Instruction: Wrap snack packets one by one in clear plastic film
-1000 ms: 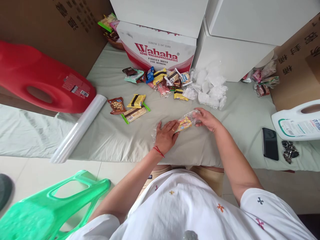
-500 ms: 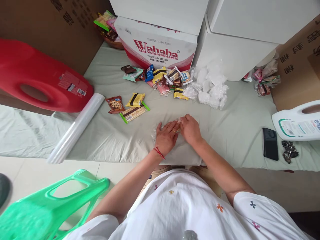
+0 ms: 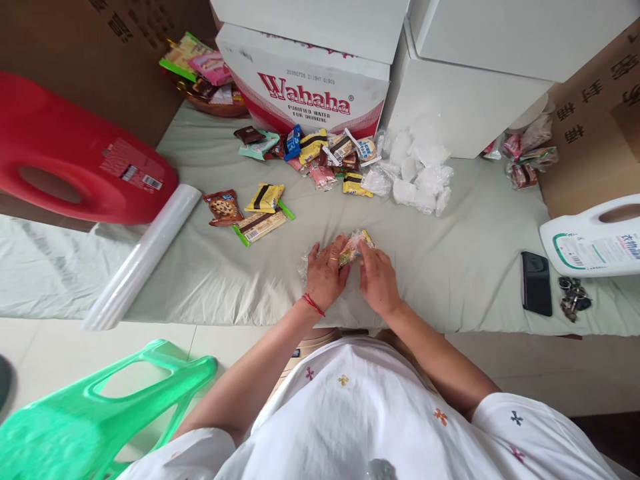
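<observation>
In front of me on the cloth lies a small colourful snack packet (image 3: 356, 245) with clear plastic film around it. My left hand (image 3: 327, 272) holds the packet's left part, fingers stretched over it and the film, which sticks out beyond the fingers. My right hand (image 3: 379, 279) grips the near right end, index finger pressed on top and thumb close to the left thumb. The packet's underside is hidden. To the left lie a brown cookie packet (image 3: 223, 207), a yellow-and-black packet (image 3: 266, 199) and a green-ended bar (image 3: 260, 228).
A clear film roll (image 3: 143, 257) lies beside a red jug (image 3: 90, 160). Mixed snack packets (image 3: 320, 153) and white plastic-wrapped pieces (image 3: 420, 173) sit before the Wahaha box (image 3: 305, 87). A phone (image 3: 537, 283), keys (image 3: 574, 297) and a white jug (image 3: 590, 243) are right; a green stool (image 3: 115, 413) stands lower left.
My right hand has shifted down from the packet's far edge, its index finger now extended. More of the colourful packet shows between my hands. The view has shifted slightly.
</observation>
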Motion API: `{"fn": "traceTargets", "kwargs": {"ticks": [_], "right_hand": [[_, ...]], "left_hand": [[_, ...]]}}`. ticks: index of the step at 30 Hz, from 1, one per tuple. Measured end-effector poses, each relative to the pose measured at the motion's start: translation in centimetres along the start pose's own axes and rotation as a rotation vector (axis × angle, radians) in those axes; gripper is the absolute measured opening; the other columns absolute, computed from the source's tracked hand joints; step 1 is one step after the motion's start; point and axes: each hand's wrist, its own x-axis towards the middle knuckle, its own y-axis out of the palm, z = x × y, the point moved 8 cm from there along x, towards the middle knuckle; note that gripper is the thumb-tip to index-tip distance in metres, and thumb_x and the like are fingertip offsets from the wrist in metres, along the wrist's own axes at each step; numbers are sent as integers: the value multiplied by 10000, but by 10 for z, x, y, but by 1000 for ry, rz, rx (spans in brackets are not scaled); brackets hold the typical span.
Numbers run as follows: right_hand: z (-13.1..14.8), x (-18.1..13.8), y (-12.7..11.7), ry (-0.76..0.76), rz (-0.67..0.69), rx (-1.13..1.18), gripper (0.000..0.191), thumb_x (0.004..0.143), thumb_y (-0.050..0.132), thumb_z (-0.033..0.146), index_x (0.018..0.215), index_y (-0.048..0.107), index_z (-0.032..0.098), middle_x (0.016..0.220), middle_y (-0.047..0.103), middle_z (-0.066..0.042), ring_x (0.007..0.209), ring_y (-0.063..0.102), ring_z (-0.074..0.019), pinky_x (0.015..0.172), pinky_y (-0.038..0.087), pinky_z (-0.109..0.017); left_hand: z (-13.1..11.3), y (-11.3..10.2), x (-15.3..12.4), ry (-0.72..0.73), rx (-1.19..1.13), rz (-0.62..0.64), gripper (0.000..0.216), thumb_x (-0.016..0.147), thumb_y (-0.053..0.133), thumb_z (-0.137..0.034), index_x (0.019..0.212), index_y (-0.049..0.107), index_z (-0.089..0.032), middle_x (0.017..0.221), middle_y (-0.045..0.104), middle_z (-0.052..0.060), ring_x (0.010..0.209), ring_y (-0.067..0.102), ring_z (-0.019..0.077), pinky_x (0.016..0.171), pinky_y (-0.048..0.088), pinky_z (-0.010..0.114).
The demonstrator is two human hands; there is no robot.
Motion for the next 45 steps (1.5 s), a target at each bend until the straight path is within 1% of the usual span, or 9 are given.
{"fn": "traceTargets", "kwargs": {"ticks": [4,7,17,21,24,29,32,36,45], "right_hand": [[-26,33,-18,15,-19,107,337,1042,487,309,1286,717,272,1085,770,-64,1081,622,-269,1022,492,-460],[-27,50,-14,-94,37,61,280,1022,539,350,1128,794,306,1155,747,-58,1176,566,-283,1073,446,-487],[-6,31,18,-257,168,-113,478,1099,349,333,1546,501,261,1575,528,-53,1500,388,-237,1281,181,-521],[-9,30,18,-238,155,-89,471,1093,362,339,1532,521,277,1553,550,-54,1501,392,-243,1275,217,-525],[-10,31,18,-222,145,-68,463,1091,371,349,1514,542,275,1533,569,-60,1492,406,-251,1265,243,-534],[-9,29,17,-208,152,-84,451,1090,381,350,1498,557,275,1540,566,-51,1500,404,-261,1277,213,-557],[-5,28,17,-214,164,-98,455,1087,383,339,1493,564,240,1553,552,-58,1513,390,-269,1285,209,-554],[0,27,19,-223,174,-81,460,1075,389,307,1493,563,225,1560,544,-70,1519,391,-263,1295,214,-540],[-15,31,19,-223,184,284,903,916,458,116,1681,-16,192,1585,500,-144,1532,383,-220,1297,157,-579]], "left_hand": [[0,1,0,15,15,19,577,966,525,-273,1533,429,-223,1454,647,107,1315,617,278,1247,257,525],[-1,4,1,7,20,28,541,973,515,-291,1506,466,-216,1457,641,117,1318,616,281,1254,253,534],[50,-38,-7,-128,-169,-131,693,895,507,-247,1564,353,-155,1562,511,168,1491,439,300,1245,355,525],[71,-50,-13,-242,59,-55,381,830,646,-318,1196,686,-221,1637,415,134,1576,215,443,1231,235,712],[69,-54,-14,-190,74,17,124,790,695,-323,871,694,-229,1587,493,86,1563,233,446,1217,244,722],[69,-70,-16,-282,-235,111,150,874,581,-392,839,595,-247,831,715,39,870,690,232,810,573,376],[58,-62,-13,-470,-587,206,212,862,603,-433,802,518,-248,535,470,-70,475,481,125,486,395,239],[25,-35,8,-607,-897,178,212,834,630,-345,759,464,-235,527,500,-74,419,442,91,446,344,223],[2,-10,25,-482,-495,205,346,894,415,-156,1044,726,-185,799,770,39,691,720,194,728,559,325]]}}
